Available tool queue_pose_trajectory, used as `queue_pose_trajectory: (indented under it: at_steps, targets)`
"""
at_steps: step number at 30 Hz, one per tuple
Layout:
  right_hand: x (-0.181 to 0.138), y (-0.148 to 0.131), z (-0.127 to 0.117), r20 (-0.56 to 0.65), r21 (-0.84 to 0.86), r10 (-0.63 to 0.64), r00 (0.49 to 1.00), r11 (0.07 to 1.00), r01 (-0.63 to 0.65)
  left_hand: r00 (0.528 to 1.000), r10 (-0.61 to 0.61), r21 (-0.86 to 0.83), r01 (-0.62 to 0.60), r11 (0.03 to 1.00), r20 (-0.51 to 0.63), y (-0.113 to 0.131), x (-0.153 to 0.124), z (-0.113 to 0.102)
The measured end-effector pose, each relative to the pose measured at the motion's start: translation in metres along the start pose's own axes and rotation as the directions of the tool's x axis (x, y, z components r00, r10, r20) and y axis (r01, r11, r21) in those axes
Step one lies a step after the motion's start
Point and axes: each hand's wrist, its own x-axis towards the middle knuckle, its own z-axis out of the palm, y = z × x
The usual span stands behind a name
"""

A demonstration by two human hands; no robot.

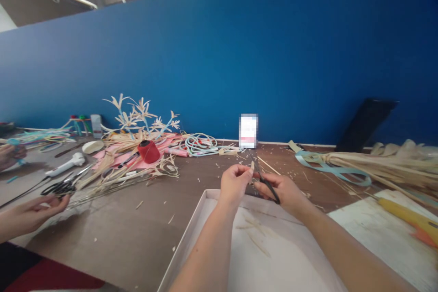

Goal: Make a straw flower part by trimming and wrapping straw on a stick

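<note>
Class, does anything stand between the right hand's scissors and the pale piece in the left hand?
Nothing visible: the scissors in the right hand lie close beside the pale piece in the left hand; contact is unclear.

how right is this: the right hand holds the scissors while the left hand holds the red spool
Not the red spool: in the head view the left hand pinches a small pale piece. The right hand does hold the scissors.

Above the white tray's [294,260] far rim, the left-hand grip [233,185] pinches a pale strip [252,166]; the right-hand grip [285,190] holds scissors [271,188].
</note>
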Motion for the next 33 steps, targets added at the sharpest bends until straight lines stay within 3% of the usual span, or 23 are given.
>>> queue_pose_trajectory:
  at_steps: [8, 16, 25, 33]
  targets:
    - [-0.001, -0.005, 0.001, -0.032, -0.004, 0.019, 0.999, 1.000, -0.019, 1.000, 0.000, -0.024, 0.000, 1.000, 0.008, -0.002, 0.001, 0.000]
    - [0.003, -0.001, -0.006, -0.247, 0.221, 0.018, 0.969, 0.975, 0.038, 0.996, 0.015, -0.104, -0.005, 0.995, 0.091, 0.003, -0.001, 0.003]
    - [0.003, 0.002, -0.008, -0.233, 0.343, -0.035, 0.972, 0.932, 0.116, 0.980, 0.000, -0.013, 0.003, 1.000, 0.198, 0.001, -0.005, 0.008]
    - [0.002, 0.000, -0.009, -0.209, 0.299, -0.031, 0.978, 0.950, 0.094, 0.988, -0.074, -0.019, 0.078, 0.997, 0.132, 0.005, -0.008, 0.008]
